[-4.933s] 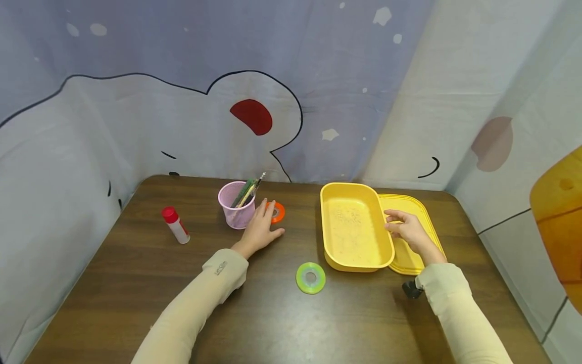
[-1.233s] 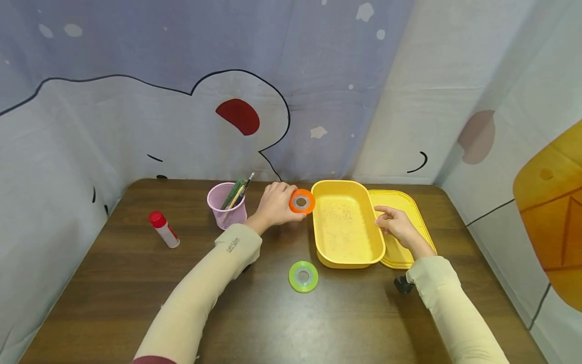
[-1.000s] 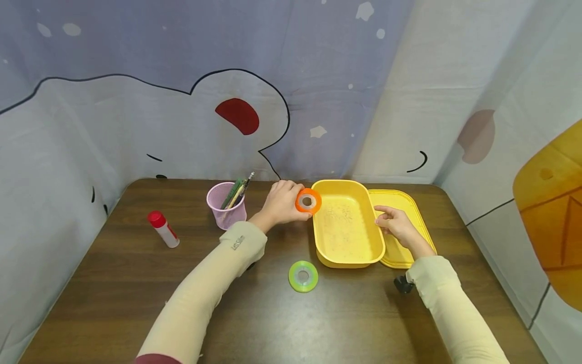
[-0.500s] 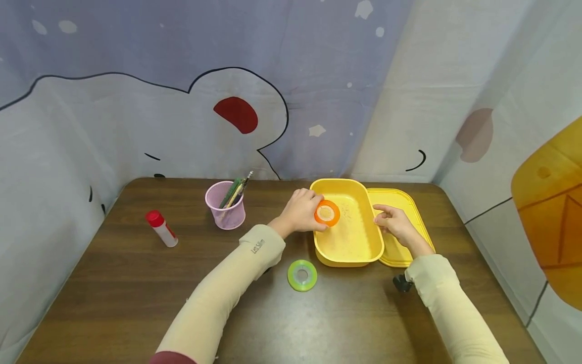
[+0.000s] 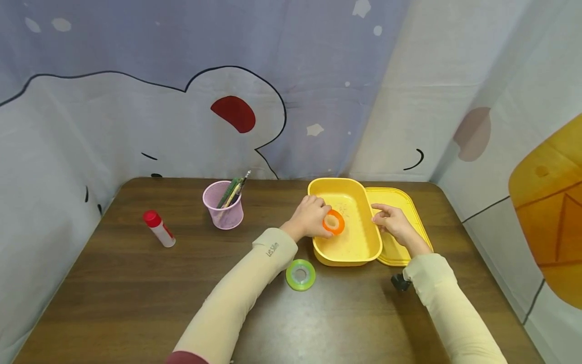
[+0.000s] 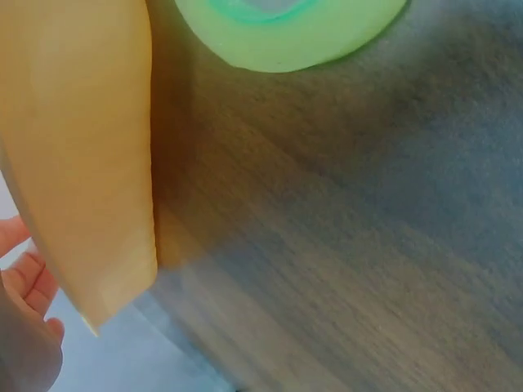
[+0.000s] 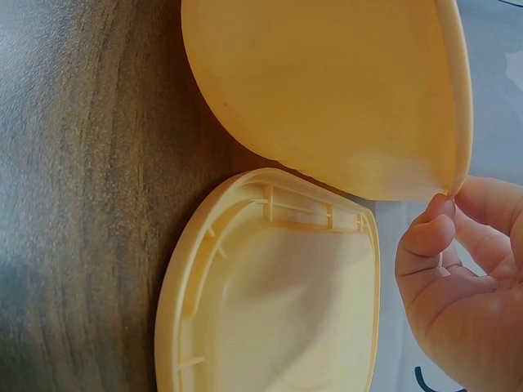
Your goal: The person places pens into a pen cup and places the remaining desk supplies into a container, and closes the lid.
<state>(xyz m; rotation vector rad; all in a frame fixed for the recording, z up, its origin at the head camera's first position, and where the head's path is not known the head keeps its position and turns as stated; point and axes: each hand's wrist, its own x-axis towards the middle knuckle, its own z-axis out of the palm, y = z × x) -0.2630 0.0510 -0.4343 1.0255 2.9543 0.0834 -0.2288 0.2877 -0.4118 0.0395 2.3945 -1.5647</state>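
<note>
My left hand [image 5: 311, 218] reaches over the left rim of a yellow plastic box [image 5: 347, 248] and grips an orange tape roll [image 5: 340, 228] by its edge, inside the box. My right hand [image 5: 396, 222] pinches the box's right rim between thumb and fingertips. In the right wrist view, the thumb and forefinger of that hand [image 7: 466, 302] meet at the rim's corner. Under the right hand, partly beneath the box's side, lies the yellow lid [image 5: 406, 202]. A green tape roll [image 5: 300, 275] lies flat on the table in front of the box, near my left sleeve.
A pink mesh pen cup [image 5: 227, 218] with several pens and pencils stands at the back, left of the box. Farther left is a glue stick [image 5: 160, 230] with a red cap. A patterned curtain [image 5: 318, 76] hangs behind the brown table [image 5: 113, 283].
My left hand has taken the orange tape roll from beside the pen cup, carried it right over the box's rim and lowered it inside. The right hand stays at the rim.
</note>
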